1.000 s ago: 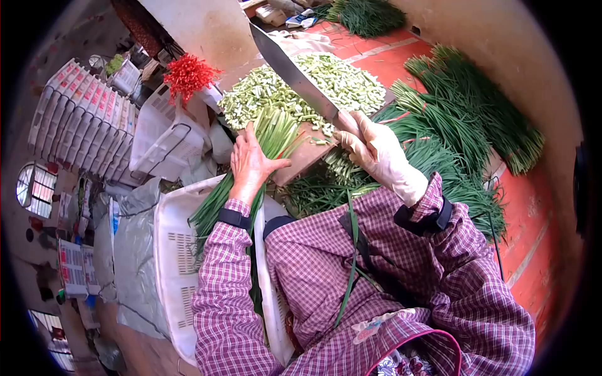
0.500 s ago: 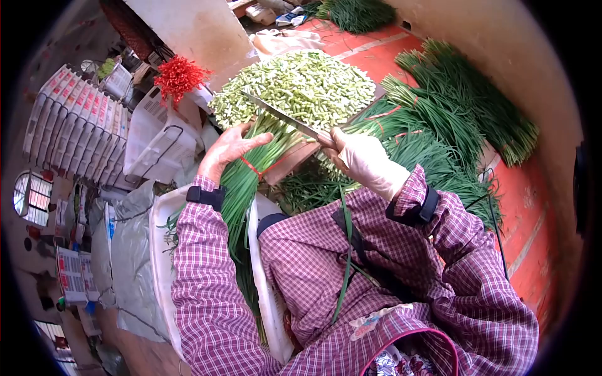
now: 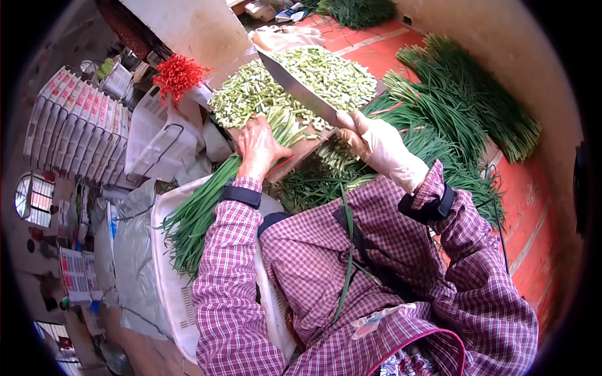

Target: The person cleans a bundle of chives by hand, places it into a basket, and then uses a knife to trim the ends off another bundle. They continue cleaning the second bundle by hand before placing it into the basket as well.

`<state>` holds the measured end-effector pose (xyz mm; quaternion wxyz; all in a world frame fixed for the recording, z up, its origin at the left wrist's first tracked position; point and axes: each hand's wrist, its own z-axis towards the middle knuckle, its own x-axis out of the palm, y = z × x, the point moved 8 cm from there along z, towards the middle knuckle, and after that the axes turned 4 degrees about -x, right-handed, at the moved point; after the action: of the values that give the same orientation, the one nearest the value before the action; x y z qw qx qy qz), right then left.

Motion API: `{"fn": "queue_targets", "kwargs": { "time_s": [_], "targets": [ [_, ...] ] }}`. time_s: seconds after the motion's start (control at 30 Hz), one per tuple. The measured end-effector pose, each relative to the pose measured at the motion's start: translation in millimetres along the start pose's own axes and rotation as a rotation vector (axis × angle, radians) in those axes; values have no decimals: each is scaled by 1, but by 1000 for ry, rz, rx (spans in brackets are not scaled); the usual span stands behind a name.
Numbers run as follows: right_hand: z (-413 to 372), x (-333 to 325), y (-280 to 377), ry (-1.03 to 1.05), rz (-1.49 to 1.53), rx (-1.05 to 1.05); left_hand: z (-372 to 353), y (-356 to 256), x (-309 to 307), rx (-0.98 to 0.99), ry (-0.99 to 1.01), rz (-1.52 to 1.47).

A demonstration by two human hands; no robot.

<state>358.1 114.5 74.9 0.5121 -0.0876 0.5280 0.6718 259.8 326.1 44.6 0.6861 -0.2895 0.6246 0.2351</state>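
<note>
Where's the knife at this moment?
Head view, upper centre: the knife is in the gloved right hand, its blade angled over the pile of chopped green stems.

My view: chopping bd [image 3: 300, 150], near edge bare; pile of cut green stalks [image 3: 338, 78] on its far pt.

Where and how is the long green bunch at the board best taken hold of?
Probably from above, around the bunch just behind its pale ends, where the left hand lies: the stalks run close together there, leaving the ends free at the board. The leafy part fans out and droops over the white crate, so looks a looser hold.
</note>
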Motion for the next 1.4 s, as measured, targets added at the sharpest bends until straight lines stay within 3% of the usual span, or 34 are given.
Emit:
{"fn": "queue_targets", "kwargs": {
  "time_s": [0.1,0.2,0.33,0.4,0.57,0.83,1.03,1.2,1.33,1.4],
  "targets": [
    [-1,-8,-1,0,-15,52,2,-1,4,11,-21,31],
    [-6,-11,12,-24,-166,-116,0,-4,3,42,-77,31],
    [-8,-6,12,48,-202,-88,-3,-7,3,78,-179,91],
    [-8,-3,11,142,-78,37,-4,-8,4,84,-205,108],
    [-10,6,8,202,-165,23,-5,-8,4,100,-271,130],
    [-5,5,8,249,-140,-76,-8,-13,5,92,-233,156],
    [7,-2,12,364,-148,-39,-14,-19,2,117,-274,178],
    [35,38,3,477,-139,2,-8,-17,8,104,-266,206],
    [45,36,4,530,26,73,-3,-15,7,116,-227,176],
    [35,29,-3,666,-79,138,-4,-15,8,126,-227,170]
  ]
}}
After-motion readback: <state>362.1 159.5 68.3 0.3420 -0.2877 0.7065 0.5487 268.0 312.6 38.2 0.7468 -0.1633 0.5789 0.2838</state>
